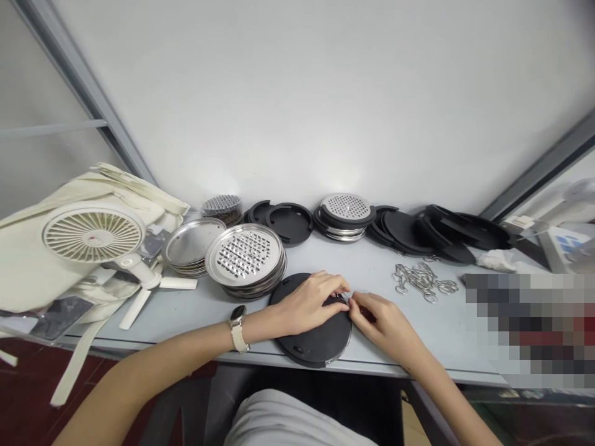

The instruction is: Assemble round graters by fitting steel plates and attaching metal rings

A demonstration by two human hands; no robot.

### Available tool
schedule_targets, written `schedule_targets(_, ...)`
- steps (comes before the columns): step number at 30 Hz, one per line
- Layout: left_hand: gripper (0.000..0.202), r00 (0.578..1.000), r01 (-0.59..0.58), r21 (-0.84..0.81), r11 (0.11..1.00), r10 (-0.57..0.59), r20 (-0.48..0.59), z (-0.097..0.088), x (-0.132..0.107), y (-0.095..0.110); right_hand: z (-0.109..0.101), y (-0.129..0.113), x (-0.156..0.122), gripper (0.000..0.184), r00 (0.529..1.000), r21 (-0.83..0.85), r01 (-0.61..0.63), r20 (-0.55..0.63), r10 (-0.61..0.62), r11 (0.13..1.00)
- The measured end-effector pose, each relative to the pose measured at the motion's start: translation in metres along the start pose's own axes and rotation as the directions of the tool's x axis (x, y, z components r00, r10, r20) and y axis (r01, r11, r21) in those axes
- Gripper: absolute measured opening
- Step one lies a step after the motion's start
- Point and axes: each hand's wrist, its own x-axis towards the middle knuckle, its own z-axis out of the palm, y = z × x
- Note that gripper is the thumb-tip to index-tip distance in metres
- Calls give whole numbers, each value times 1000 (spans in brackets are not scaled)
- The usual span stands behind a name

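Note:
A round black plastic disc (309, 341) lies on the table in front of me, with slots near its rim and a thin silvery line along its lower right edge. My left hand (309, 303), a watch on its wrist, reaches across the disc, thumb and fingers closed at its right edge. There my right hand (374, 316) meets it, pinching a small metal wire clip (345, 300), mostly hidden by fingertips. Right of my hands lies a loose pile of metal wire clips (423, 280). Beside the disc, at its upper left, stands a stack of round metal grater plates (246, 257).
Plain metal discs (194, 243) are stacked farther left, near a white handheld fan (95, 235) on a cream bag (23, 248). Along the wall sit black rings (289, 223), a perforated plate (348, 206) on a stack, and more black parts (409, 230). A pixelated area covers the right.

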Motion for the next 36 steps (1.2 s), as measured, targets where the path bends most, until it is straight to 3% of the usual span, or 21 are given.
schedule_targets(11, 14, 1000, -20, -15, 1000, 20, -18, 0, 0, 1, 2, 2, 1, 28, 1000, 17, 13, -10, -12, 1000)
schedule_targets(22, 11, 999, -39, 12, 999, 39, 8, 0, 0, 0, 0, 1, 0, 27, 997, 55, -12, 72, 8, 998)
schedule_targets(36, 14, 1000, -15, -25, 1000, 15, 20, -1, 0, 2, -1, -3, 0, 17, 997, 33, -81, 6, 81, 996)
